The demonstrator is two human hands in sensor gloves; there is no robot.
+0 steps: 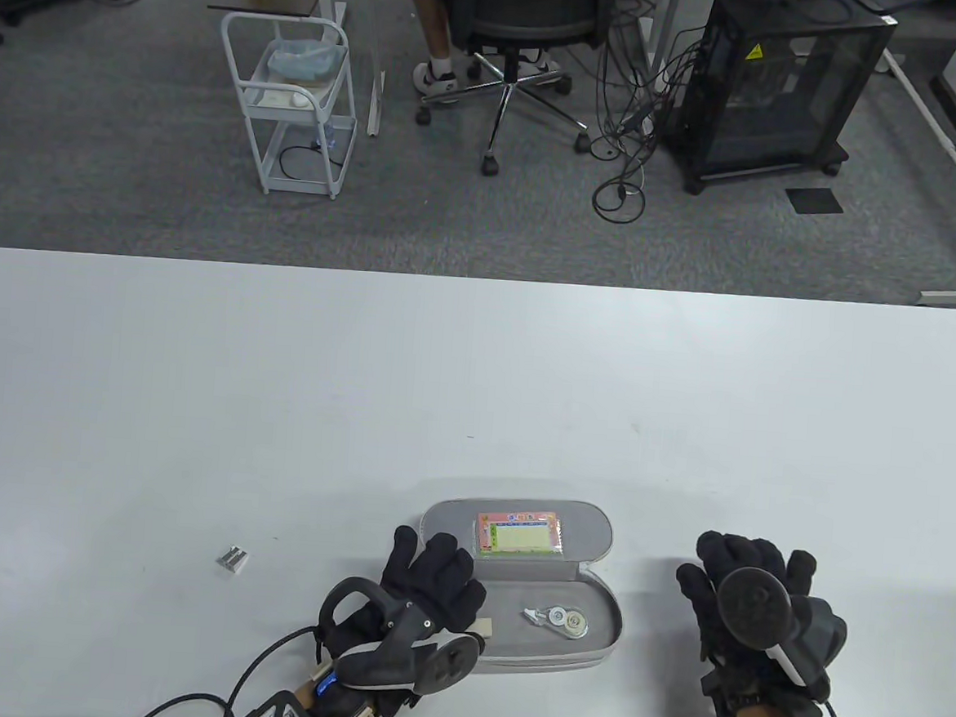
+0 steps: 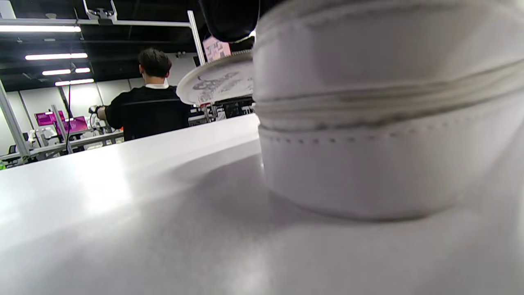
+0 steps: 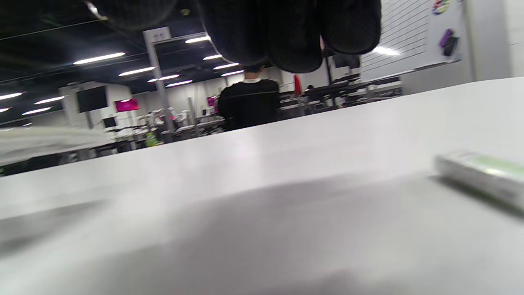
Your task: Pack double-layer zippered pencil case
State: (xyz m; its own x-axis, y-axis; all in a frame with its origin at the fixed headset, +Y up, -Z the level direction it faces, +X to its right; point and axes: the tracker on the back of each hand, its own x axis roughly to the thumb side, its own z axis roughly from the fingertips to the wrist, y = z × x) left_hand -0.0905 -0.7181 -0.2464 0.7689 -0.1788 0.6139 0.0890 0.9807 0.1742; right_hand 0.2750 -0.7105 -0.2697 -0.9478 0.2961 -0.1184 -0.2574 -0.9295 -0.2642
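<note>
The grey oval zippered pencil case (image 1: 581, 637) lies open near the front edge of the white table (image 1: 280, 377), its lid (image 1: 597, 530) flat on the far side with a colourful card (image 1: 518, 535). A white correction tape roller (image 1: 558, 618) lies in the tray. The left hand (image 1: 430, 576) rests over the case's left end, fingers gently curved; whether it pinches the small beige eraser-like piece (image 1: 482, 626) cannot be told. The right hand (image 1: 744, 594) lies on the table to the right, fingers loosely together, holding nothing. A small silver sharpener-like object (image 1: 233, 558) waits to the left. The piece should probably be laid flat beside the roller, with the case steadied.
</note>
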